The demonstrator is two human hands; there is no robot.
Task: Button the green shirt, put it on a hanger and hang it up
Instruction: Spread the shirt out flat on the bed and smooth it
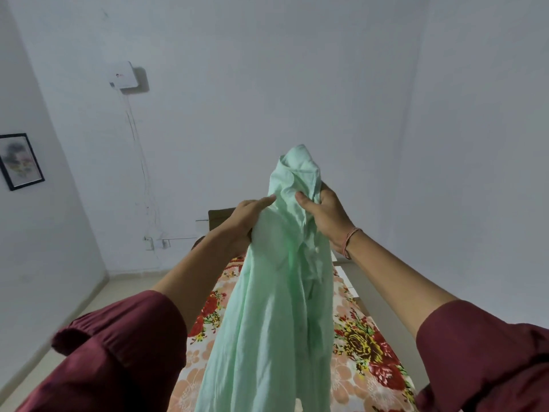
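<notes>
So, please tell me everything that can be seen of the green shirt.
The green shirt is pale mint, of thin, softly creased cloth. It is held up in the air, bunched near its top. The collar end sticks up above the hands, and the body hangs in long folds over the flowered bedcover. The left hand grips one side and the right hand grips the other, both clutching the cloth. Whether it is buttoned cannot be told.

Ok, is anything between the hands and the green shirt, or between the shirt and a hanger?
Nothing is between them: the left hand and right hand both already grip the pale green fabric shirt near its collar, holding it up over the floral bedspread. No hanger is in view, so that path cannot be judged.
</notes>
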